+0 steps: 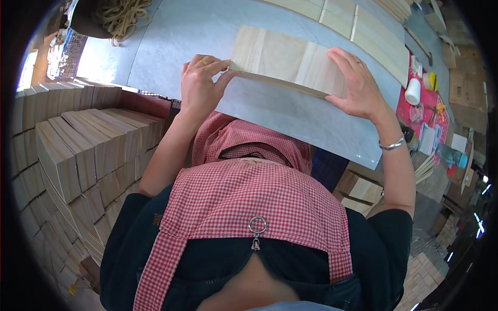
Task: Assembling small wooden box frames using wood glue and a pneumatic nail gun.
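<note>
Between my hands, above the pale table, is a rectangular light wooden block point(288, 57), its broad grained face up and a thin side edge toward me. My left hand point(201, 83), with a ring on one finger, pinches its left end near the front corner between thumb and fingertips. Around the right end is my right hand point(358, 83), its fingers on the top face and its thumb at the front edge. The block slants down slightly toward the right. Its underside is hidden, so I cannot tell whether it is solid or hollow.
Flat wooden panels point(363, 33) lie along the table's point(171, 46) far right. Tan bands point(122, 18) hang by a dark container at far left. High stacks of wooden blocks point(83, 140) rise beside my left arm. A white bottle point(413, 91) and yellow tape roll point(430, 81) are at right.
</note>
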A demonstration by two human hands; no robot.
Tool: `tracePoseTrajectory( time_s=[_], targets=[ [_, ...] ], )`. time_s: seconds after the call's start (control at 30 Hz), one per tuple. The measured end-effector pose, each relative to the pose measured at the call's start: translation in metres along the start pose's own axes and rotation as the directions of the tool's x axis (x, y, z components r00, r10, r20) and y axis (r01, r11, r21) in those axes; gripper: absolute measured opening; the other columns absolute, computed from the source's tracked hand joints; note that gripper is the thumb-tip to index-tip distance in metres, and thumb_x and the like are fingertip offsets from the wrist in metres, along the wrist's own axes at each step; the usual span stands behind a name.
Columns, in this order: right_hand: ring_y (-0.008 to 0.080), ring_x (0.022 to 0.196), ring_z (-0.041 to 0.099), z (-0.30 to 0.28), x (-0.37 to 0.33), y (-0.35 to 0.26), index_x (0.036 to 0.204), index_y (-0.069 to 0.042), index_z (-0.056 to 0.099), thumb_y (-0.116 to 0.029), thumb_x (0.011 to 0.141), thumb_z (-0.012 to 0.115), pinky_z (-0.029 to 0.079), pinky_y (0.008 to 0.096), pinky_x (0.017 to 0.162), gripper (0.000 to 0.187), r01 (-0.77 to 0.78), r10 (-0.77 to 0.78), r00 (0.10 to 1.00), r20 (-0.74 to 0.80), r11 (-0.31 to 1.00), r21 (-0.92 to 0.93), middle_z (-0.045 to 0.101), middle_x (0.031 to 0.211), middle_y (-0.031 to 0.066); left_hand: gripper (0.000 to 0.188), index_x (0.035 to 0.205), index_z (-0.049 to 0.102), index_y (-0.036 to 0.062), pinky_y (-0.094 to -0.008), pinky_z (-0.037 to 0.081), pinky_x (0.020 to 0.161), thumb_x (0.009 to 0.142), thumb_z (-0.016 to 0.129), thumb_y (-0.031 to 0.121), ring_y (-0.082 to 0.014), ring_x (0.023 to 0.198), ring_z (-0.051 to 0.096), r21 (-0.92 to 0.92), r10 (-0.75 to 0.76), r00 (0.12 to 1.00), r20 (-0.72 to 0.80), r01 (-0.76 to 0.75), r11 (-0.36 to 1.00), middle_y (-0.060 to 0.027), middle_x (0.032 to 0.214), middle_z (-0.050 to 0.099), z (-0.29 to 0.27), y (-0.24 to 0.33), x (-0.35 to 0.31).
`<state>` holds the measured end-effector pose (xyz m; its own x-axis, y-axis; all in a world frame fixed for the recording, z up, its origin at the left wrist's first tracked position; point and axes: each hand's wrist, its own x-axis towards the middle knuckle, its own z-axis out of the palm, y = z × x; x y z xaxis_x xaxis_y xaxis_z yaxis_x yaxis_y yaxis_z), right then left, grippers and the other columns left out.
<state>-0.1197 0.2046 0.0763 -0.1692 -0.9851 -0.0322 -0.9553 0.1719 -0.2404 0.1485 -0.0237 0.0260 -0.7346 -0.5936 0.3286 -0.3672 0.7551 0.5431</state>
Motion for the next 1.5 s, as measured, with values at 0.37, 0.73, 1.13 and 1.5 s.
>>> tracePoseTrajectory(
  time_s=[0.37, 0.73, 1.13, 1.5],
  targets=[
    [0.0233, 0.106, 0.060, 0.008, -0.050, 0.008, 0.124, -0.005, 0.061, -0.008, 0.081, 0.074, 0.048, 0.0333, 0.095, 0.045, -0.187, 0.194, 0.875, -0.444, 0.981, 0.059, 0.061, 0.124, 0.0093, 0.020, 0.096, 0.079, 0.0050, -0.0336, 0.042, 0.089, 0.080, 0.082, 0.016, -0.0177, 0.092, 0.060, 0.008, 0.028, 1.000, 0.001, -0.028, 1.000, -0.0027, 0.091, 0.073, 0.002, -0.001, 0.002],
    [0.0160, 0.062, 0.054, 0.059, -0.096, -0.016, 0.096, -0.001, 0.069, 0.002, 0.082, 0.071, 0.045, 0.0287, 0.059, 0.014, -0.358, 0.484, 0.717, -0.502, 0.873, 0.331, 0.063, 0.080, 0.0046, 0.018, 0.094, 0.078, 0.0042, -0.0353, 0.041, 0.093, 0.082, 0.081, 0.017, -0.0190, 0.093, 0.060, 0.084, -0.019, 0.995, 0.094, 0.011, 0.996, -0.0038, 0.091, 0.073, -0.009, 0.012, 0.007],
    [0.0168, 0.055, 0.049, 0.041, -0.087, -0.009, 0.081, 0.002, 0.068, 0.003, 0.080, 0.071, 0.040, 0.0302, 0.054, 0.003, -0.283, 0.503, 0.749, -0.430, 0.831, 0.480, 0.061, 0.067, 0.0046, 0.014, 0.091, 0.078, 0.0040, -0.0343, 0.045, 0.087, 0.080, 0.081, 0.011, -0.0186, 0.085, 0.061, 0.011, -0.006, 0.994, 0.112, 0.005, 1.000, -0.0050, 0.088, 0.072, -0.010, 0.006, 0.010],
    [0.0214, 0.054, 0.049, 0.035, -0.088, -0.003, 0.078, 0.003, 0.068, -0.004, 0.079, 0.072, 0.040, 0.0331, 0.055, 0.008, -0.375, 0.493, 0.815, -0.305, 0.850, 0.371, 0.063, 0.066, 0.0069, 0.016, 0.091, 0.077, 0.0015, -0.0345, 0.050, 0.076, 0.079, 0.081, 0.011, -0.0198, 0.079, 0.062, -0.026, -0.027, 0.990, 0.141, 0.031, 0.999, -0.0078, 0.088, 0.072, -0.013, 0.006, 0.013]
  ],
)
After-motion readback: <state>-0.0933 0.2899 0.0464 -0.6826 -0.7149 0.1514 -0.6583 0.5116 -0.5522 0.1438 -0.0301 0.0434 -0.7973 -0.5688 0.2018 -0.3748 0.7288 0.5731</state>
